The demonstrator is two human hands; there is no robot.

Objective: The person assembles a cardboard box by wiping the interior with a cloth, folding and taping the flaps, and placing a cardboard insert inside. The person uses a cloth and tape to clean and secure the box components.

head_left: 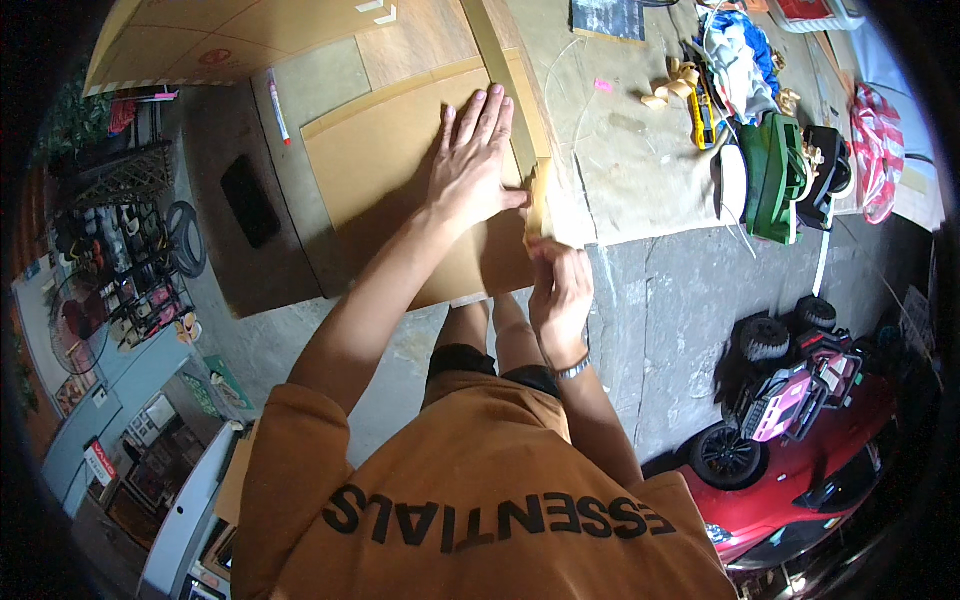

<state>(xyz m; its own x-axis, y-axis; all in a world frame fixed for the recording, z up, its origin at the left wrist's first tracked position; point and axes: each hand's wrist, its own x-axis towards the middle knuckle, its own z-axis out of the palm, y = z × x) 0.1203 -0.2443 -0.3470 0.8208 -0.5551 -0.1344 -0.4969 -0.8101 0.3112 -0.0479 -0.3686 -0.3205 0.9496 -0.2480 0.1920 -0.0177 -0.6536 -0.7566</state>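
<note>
A flat brown cardboard sheet (375,150) lies on the table in front of me. My left hand (470,155) rests palm down on its right part, fingers stretched out, the thumb reaching to the edge. Along that right edge runs a narrow tan strip (541,195), bent and partly lifted at its near end. My right hand (560,285) is closed on this near end, close to the sheet's front right corner. Whether the strip is tape or cardboard I cannot tell. The fingertips of my right hand are partly hidden.
A cardboard box (230,40) stands at the far left, near a marker (277,108). On the right are curled tan strips (672,85), a yellow utility knife (703,115) and a green bag-like item (773,180). A pink toy vehicle (790,395) stands beside a red car (840,480).
</note>
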